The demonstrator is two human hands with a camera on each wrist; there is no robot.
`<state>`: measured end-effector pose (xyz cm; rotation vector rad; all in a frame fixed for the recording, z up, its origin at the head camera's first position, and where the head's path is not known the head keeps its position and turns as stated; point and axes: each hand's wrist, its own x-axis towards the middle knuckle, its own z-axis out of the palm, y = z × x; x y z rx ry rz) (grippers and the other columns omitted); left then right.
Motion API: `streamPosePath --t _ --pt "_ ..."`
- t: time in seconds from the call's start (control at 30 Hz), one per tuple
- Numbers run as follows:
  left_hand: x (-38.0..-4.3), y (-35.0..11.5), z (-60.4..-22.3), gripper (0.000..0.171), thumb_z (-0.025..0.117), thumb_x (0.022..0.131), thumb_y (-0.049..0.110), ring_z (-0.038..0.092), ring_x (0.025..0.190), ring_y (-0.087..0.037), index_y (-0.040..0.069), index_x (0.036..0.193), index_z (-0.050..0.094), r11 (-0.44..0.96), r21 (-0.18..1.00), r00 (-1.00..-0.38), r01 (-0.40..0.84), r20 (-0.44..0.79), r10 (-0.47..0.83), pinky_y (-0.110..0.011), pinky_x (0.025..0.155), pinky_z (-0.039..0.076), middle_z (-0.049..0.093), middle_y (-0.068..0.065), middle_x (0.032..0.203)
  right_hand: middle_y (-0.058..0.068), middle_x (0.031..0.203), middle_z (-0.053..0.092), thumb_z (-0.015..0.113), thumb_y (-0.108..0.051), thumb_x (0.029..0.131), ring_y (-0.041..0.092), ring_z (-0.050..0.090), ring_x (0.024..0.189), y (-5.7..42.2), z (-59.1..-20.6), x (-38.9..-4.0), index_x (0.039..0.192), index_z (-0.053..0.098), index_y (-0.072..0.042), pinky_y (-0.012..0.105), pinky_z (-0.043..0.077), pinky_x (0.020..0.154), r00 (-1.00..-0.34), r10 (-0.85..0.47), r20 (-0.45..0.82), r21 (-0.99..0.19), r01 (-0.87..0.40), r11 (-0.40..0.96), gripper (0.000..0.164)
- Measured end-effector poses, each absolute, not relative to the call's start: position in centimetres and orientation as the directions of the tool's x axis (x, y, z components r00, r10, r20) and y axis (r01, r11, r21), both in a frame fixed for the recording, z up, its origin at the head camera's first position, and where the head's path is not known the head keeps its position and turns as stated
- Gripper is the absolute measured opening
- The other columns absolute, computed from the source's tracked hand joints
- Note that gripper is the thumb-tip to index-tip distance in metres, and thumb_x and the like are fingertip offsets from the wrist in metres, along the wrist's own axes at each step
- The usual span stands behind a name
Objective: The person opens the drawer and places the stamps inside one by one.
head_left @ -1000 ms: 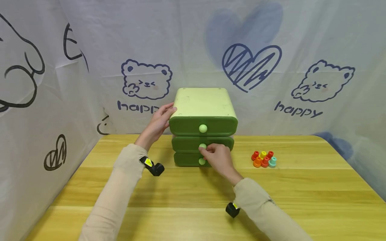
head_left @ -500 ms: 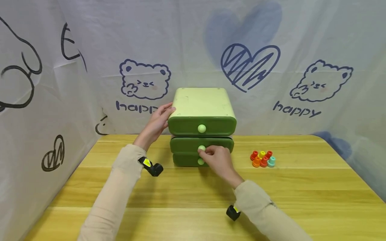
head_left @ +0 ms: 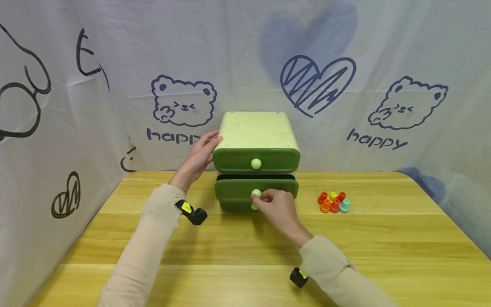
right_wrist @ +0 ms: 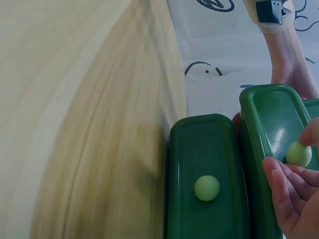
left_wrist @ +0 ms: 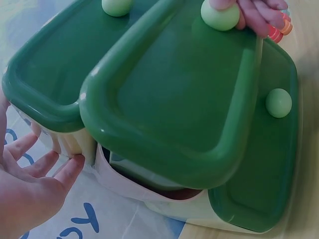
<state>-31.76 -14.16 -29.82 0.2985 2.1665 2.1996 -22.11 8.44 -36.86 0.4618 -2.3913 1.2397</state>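
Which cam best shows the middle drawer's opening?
Left wrist: middle drawer large, gap behind it visible from the side. Head: dark gap above it, right hand covering part of it. Right wrist: front only, cropped, partly behind that hand.

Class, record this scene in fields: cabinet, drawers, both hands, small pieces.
Cabinet: pale top, on a wooden table
Middle drawer: partly open
Top drawer: looks closed
Bottom drawer: looks closed
Left hand: touches the cabinet's left side
Right hand: pinches the middle drawer's knob
Small pieces: six, right of the cabinet; three red, one orange, one yellow, one teal
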Motion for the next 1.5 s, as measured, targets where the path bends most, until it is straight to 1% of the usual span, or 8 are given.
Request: streamPosePath --t 0.13,0.5,0.83,1.2,1.5 --pt "-31.8 -14.2 -29.9 0.059 0.051 0.100 0.029 0.042 0.129 -0.026 0.008 0.151 0.030 -0.034 0.993 -0.980 0.111 0.115 0.163 -0.037 0.107 0.038 0.036 -0.015 0.143 -0.002 0.063 0.066 0.075 -0.020 0.082 0.008 0.056 0.054 8.5 -36.8 -21.5 0.071 0.072 -0.005 0.025 0.047 0.051 -0.875 -0.099 0.474 -0.710 -0.446 0.545 0.019" --pt "-31.7 -14.1 -29.7 0.059 0.051 0.101 0.029 0.041 0.129 -0.026 0.007 0.151 0.029 -0.017 0.994 -0.981 0.104 0.105 0.166 -0.037 0.108 0.037 0.035 -0.015 0.144 -0.004 0.061 0.064 0.076 -0.018 0.082 0.007 0.053 0.053 8.6 -36.7 -19.3 0.070 0.071 -0.006 0.023 0.047 0.051 -0.890 -0.107 0.443 -0.725 -0.426 0.541 0.018" --pt "-31.7 -14.3 -29.6 0.060 0.050 0.101 0.030 0.039 0.130 -0.026 0.007 0.151 0.027 -0.009 0.995 -0.979 0.100 0.100 0.175 -0.037 0.109 0.036 0.034 -0.016 0.144 -0.006 0.061 0.065 0.076 -0.019 0.082 0.003 0.056 0.054 8.6 -37.1 -17.2 0.071 0.071 -0.007 0.021 0.049 0.051 -0.899 -0.127 0.418 -0.735 -0.417 0.535 0.017" --pt "-31.7 -14.2 -29.6 0.059 0.050 0.101 0.029 0.038 0.132 -0.027 0.006 0.151 0.028 -0.001 0.994 -0.976 0.113 0.111 0.187 -0.039 0.109 0.035 0.034 -0.017 0.144 -0.006 0.060 0.065 0.077 -0.015 0.081 0.002 0.057 0.053 8.8 -36.9 -16.1 0.068 0.071 -0.008 0.020 0.050 0.051 -0.895 -0.131 0.426 -0.724 -0.424 0.544 0.016" --pt "-31.8 -14.2 -29.6 0.059 0.051 0.101 0.028 0.037 0.133 -0.027 0.006 0.151 0.028 -0.009 0.994 -0.976 0.107 0.106 0.187 -0.040 0.109 0.035 0.033 -0.017 0.145 -0.008 0.060 0.064 0.078 -0.019 0.082 0.001 0.057 0.054 8.8 -36.8 -15.3 0.069 0.071 -0.009 0.020 0.049 0.051 -0.906 -0.133 0.402 -0.734 -0.406 0.544 0.017"
